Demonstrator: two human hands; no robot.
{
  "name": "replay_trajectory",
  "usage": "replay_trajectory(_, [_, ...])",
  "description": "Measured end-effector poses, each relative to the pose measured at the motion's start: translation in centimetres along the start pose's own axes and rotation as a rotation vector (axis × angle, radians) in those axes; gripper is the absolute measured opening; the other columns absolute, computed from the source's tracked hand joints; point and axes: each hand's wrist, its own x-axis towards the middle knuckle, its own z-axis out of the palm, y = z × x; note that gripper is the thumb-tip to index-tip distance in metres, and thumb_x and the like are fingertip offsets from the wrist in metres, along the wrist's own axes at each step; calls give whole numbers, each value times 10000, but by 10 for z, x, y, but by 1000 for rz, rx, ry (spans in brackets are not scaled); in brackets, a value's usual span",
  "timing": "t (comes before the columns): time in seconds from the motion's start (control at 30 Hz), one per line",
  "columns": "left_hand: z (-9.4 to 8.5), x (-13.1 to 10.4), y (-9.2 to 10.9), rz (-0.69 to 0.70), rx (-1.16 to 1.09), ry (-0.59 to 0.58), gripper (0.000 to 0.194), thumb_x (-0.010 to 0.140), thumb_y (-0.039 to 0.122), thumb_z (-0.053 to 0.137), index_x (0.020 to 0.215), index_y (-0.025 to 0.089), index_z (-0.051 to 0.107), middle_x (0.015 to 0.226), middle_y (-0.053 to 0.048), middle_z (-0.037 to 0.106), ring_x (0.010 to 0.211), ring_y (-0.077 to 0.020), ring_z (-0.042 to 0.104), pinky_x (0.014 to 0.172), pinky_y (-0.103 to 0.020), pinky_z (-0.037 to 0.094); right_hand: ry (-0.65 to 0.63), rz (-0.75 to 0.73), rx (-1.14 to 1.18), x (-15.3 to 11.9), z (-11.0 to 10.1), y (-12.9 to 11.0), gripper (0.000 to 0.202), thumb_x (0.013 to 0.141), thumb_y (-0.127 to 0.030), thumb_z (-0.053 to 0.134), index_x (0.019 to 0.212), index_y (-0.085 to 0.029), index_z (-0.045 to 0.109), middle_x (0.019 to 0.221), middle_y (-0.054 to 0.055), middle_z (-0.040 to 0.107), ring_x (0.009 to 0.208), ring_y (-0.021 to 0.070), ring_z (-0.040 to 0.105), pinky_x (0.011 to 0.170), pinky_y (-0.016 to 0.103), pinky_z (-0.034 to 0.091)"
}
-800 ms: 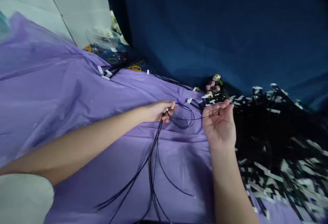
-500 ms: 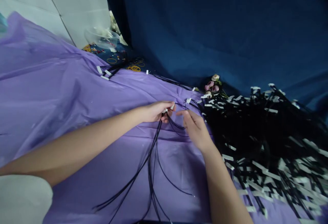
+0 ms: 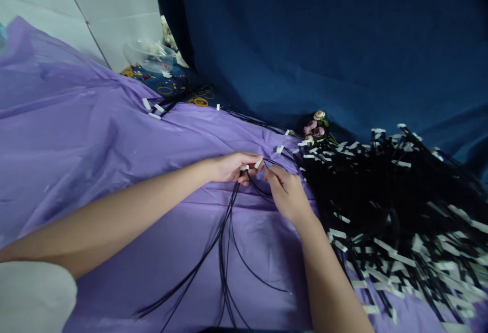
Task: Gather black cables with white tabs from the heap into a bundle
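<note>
Over the purple cloth (image 3: 160, 180), my left hand (image 3: 237, 167) is closed on a bundle of black cords (image 3: 222, 241) near their white tags (image 3: 258, 162). The cords hang down from it and fan out on the cloth. Close beside it on the right is my right hand (image 3: 284, 190), its fingers bent together around the black cord part by the tag. The fingertips of the right hand are partly hidden.
A big pile of black cords with white tags (image 3: 366, 185) lies at the right. Pink artificial flowers (image 3: 313, 125), yellow rubber bands (image 3: 198, 101), a clear plastic bowl (image 3: 150, 57) and more tagged cords (image 3: 163, 105) lie along the back.
My right hand has moved slightly left, closer to the left hand, and its extended index finger has curled in. The tag at my left fingertips has shifted slightly.
</note>
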Motion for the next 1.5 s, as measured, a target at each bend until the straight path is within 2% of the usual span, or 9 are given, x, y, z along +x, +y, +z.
replay_trajectory(0.1, [-1,-1,0,2,-4,-38,243,861,374,532,774,152,484,603,43,391,443,-57,350,449,-198,381,5,-8,-3,0,0,1,248,920,-270,372,726,-206,513,595,-24,433,551,116,371,565,242,290])
replay_trajectory(0.7, [-1,-3,2,4,18,-74,255,890,384,487,785,151,485,605,39,381,446,-60,346,450,-201,395,21,-43,-113,0,0,4,257,913,-265,354,706,-206,495,586,-18,446,545,121,396,569,232,323])
replay_trajectory(0.93, [-1,-2,1,9,24,-47,300,887,412,498,738,152,479,618,35,388,451,-60,359,458,-210,405,30,-31,-320,-3,-1,-2,268,932,-271,369,750,-206,555,574,-8,494,515,123,408,535,238,281])
replay_trajectory(1.23, [-3,2,-2,29,18,-27,353,880,448,529,699,150,480,595,43,361,452,-56,356,445,-200,393,45,4,-672,-5,2,-8,232,958,-256,391,933,-211,618,695,31,656,517,132,525,509,268,128])
replay_trajectory(1.5, [-3,3,-3,37,15,8,344,862,439,568,700,143,500,598,44,389,449,-49,359,451,-203,414,60,17,-850,-3,5,-11,248,955,-239,383,916,-179,620,686,64,650,533,154,599,496,284,119])
